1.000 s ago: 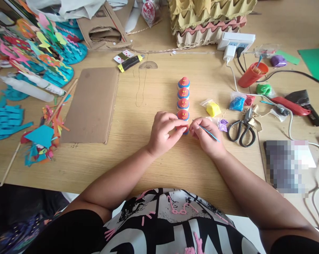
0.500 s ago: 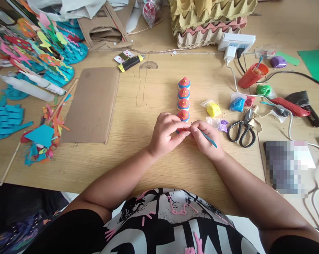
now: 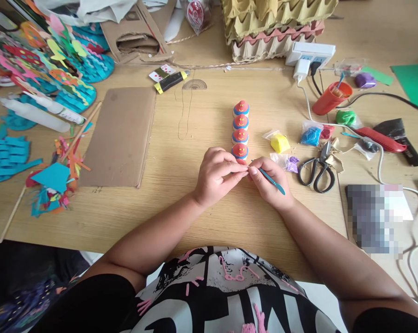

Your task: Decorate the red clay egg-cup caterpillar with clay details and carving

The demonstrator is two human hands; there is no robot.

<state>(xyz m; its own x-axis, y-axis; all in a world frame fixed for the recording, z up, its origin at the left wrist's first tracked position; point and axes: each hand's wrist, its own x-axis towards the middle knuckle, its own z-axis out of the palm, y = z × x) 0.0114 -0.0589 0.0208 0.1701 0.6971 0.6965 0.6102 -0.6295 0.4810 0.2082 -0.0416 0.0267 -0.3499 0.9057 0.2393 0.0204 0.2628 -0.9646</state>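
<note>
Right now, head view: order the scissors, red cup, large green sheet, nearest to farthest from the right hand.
1. Scissors, just right of the right hand.
2. Red cup, farther back, right.
3. Large green sheet, at the right edge.

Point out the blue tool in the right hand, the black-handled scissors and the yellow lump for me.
Blue tool (image 3: 272, 181): head view, middle of its exposed shaft.
Scissors (image 3: 321, 160): head view, around the pivot.
Yellow lump (image 3: 280, 144): head view, centre of its surface.

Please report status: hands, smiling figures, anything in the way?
Left hand and right hand nearly fingertip to fingertip; right holds blue tool. Four smiling figures in line beyond; nearest red piece mostly hidden by left hand. Scissors to the right.
</note>
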